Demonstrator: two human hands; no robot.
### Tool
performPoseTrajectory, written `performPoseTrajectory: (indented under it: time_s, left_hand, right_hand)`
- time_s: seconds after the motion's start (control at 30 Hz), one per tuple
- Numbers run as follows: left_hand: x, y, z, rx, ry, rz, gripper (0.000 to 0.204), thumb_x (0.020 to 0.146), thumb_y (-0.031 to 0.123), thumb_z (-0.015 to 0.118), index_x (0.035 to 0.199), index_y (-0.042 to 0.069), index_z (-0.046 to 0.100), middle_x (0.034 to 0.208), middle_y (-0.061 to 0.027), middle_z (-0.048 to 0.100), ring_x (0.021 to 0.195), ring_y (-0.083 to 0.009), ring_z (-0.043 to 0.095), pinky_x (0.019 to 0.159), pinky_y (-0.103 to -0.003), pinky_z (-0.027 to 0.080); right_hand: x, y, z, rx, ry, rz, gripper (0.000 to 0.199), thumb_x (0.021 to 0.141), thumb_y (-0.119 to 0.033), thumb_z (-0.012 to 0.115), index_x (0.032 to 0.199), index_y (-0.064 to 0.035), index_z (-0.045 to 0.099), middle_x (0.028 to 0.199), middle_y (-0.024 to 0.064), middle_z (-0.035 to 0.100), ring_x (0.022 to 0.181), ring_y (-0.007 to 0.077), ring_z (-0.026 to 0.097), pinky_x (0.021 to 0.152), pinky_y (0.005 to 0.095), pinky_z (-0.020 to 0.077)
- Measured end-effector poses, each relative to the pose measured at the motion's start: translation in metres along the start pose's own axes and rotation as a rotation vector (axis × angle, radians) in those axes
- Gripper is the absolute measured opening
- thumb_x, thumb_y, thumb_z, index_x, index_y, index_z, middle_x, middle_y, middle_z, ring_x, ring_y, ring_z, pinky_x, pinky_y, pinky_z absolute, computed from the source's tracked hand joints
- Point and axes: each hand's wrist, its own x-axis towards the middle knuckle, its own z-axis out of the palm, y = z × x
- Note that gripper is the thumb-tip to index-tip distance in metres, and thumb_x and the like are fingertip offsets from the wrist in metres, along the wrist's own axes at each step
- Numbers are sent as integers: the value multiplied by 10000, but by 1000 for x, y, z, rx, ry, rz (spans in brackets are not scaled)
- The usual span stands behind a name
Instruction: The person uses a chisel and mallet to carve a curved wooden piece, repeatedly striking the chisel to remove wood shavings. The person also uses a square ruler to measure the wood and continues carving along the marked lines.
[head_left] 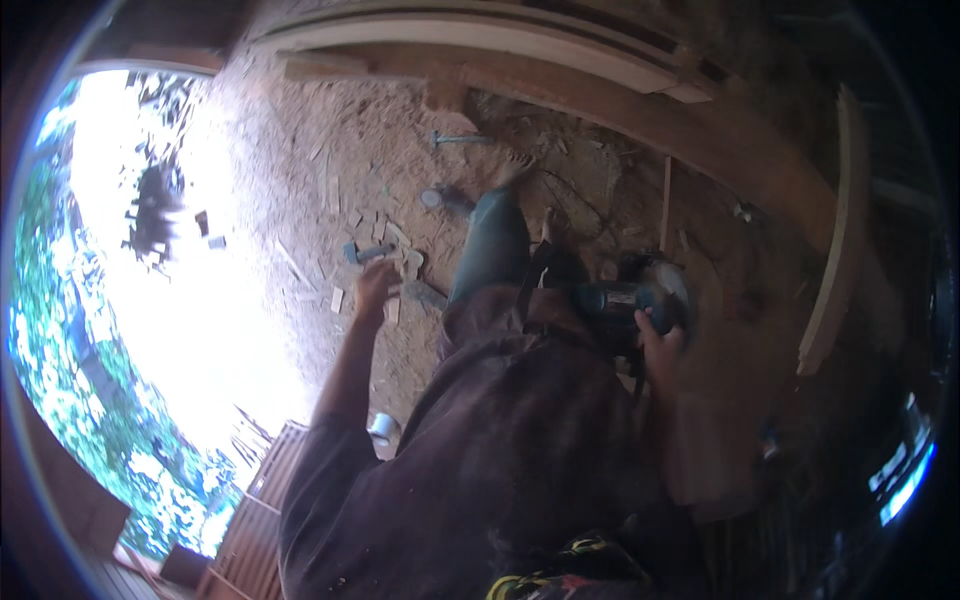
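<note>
My right hand (660, 345) grips the dark body of an angle grinder (615, 300), whose round guard (672, 285) lies against a broad reddish wooden board (740, 300). My left hand (374, 288) hangs out to the side over the sawdust-strewn ground, fingers pointing down. It is just beside small wood offcuts (405, 262) and a dark scrap (428, 294). The blur hides whether it holds anything. My leg in green trousers (490, 245) stretches forward, ending in a bare foot (515, 168).
A small blue-handled tool (365, 252), a round can (432, 198) and a metal clamp (460, 138) lie on the ground. Long planks (560, 60) run across the top, with a pale plank (835, 250) at right. A metal cup (383, 428) and stacked bricks (265, 500) sit low left.
</note>
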Motion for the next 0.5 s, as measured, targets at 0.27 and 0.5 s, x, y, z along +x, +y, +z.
performPoseTrajectory:
  time_s: [0.27,0.5]
  left_hand:
    - [-142,-225,4,-382,241,-456,392,1029,267,721,1352,51,670,1246,-128,732,1091,-302,749,890,-447,593]
    - [-157,-183,47,-264,178,-230,442,1043,320,728,1364,20,680,1223,-123,739,1079,-252,737,879,-392,592]
  right_hand:
    - [75,-6,-7,-312,-231,-161,454,906,-263,848,1201,62,734,1126,149,778,1048,260,743,943,401,550]
    - [105,-13,33,-484,-349,-270,319,909,-234,832,1101,-13,703,853,51,660,697,151,607,633,331,458]
